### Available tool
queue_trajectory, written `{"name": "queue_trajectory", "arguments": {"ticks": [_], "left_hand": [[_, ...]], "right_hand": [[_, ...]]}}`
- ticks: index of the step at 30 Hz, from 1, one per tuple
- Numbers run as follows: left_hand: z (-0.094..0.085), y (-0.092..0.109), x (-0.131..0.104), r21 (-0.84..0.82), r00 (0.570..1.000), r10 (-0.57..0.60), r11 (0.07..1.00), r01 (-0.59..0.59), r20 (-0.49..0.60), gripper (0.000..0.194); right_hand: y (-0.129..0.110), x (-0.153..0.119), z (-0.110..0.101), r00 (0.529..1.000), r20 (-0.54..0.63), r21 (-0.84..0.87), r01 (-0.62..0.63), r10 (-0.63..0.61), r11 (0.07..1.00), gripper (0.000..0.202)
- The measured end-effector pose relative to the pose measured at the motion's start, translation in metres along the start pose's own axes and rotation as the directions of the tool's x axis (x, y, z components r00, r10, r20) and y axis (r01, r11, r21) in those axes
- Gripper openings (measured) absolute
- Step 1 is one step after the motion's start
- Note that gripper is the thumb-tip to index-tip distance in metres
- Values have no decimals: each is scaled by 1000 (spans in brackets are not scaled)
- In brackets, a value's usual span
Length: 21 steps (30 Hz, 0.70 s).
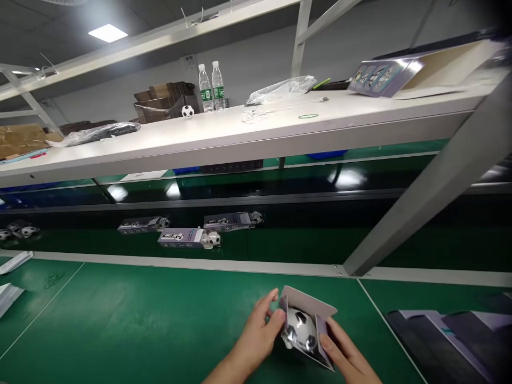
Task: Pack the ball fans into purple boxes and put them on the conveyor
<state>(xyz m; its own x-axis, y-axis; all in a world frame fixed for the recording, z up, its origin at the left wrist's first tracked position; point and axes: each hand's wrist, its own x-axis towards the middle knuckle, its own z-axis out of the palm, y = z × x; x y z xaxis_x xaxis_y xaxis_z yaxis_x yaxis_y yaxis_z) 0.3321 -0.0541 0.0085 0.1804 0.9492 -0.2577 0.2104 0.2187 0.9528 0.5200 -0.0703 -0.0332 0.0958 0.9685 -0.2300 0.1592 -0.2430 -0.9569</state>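
Observation:
A small printed cardboard box [308,302] is held above the green bench, its end flaps standing open. Inside its mouth sits a black-and-white toy soccer ball [302,328] in clear plastic. My right hand [346,349] grips the box's right side, thumb on the near side panel. At the left edge, my left hand [262,330] has its thumb against the box and its index finger bent up beside the flap. The fingers behind the box are hidden.
Several boxes with balls at their ends, such as this box [182,238], lie on the dark conveyor [280,242] beyond the bench. A metal post [424,213] slants up to the white shelf [224,133]. Flat cartons [460,341] lie at right; bottles [212,90] stand on the shelf.

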Motion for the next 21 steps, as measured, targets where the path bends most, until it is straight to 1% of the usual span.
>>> {"name": "queue_trajectory", "arguments": {"ticks": [2, 3, 6, 8, 9, 11, 13, 15, 16, 17, 19, 20, 21], "left_hand": [[-2, 3, 6, 7, 996, 44, 999, -45, 80, 52], [-1, 4, 8, 14, 993, 63, 998, -65, 99, 49], [0, 7, 10, 57, 989, 102, 992, -108, 106, 45], [1, 8, 10, 84, 986, 125, 987, -135, 110, 44], [0, 9, 10, 92, 983, 144, 984, -155, 117, 44], [-2, 11, 8, 98, 971, 202, 972, -215, 127, 44], [-6, 12, 7, 99, 953, 274, 953, -287, 127, 36], [-13, 12, 4, 134, 925, 349, 920, -368, 150, 27], [-17, 13, 3, 180, 907, 376, 895, -408, 189, 27], [-21, 13, 2, 242, 888, 389, 862, -445, 246, 31], [-28, 15, -1, 381, 851, 374, 775, -505, 367, 56], [-30, 17, -3, 440, 840, 352, 730, -523, 414, 69], [-32, 18, -5, 483, 835, 330, 697, -530, 439, 77]], "right_hand": [[-3, 2, 6, 1000, 22, 21, 1, -2, 1000, 62], [-5, 3, 9, 1000, 27, 29, 4, -5, 1000, 64], [-12, 5, 13, 1000, -3, 42, -5, 5, 999, 68], [-17, 4, 15, 1000, -25, 33, 16, -15, 999, 68], [-20, 3, 15, 998, -36, 18, 55, -55, 998, 67], [-22, 2, 14, 979, -63, -30, 195, -196, 980, 55], [-22, 4, 8, 933, -59, -95, 350, -356, 932, 35], [-20, 7, -5, 878, 52, -156, 478, -476, 864, 23], [-20, 8, -14, 848, 127, -191, 531, -515, 826, 22], [-21, 10, -23, 815, 204, -230, 578, -542, 783, 23], [-25, 10, -40, 750, 345, -304, 658, -564, 689, 27], [-28, 10, -47, 724, 399, -339, 686, -563, 643, 29], [-32, 9, -51, 704, 441, -374, 708, -556, 599, 32]]}}
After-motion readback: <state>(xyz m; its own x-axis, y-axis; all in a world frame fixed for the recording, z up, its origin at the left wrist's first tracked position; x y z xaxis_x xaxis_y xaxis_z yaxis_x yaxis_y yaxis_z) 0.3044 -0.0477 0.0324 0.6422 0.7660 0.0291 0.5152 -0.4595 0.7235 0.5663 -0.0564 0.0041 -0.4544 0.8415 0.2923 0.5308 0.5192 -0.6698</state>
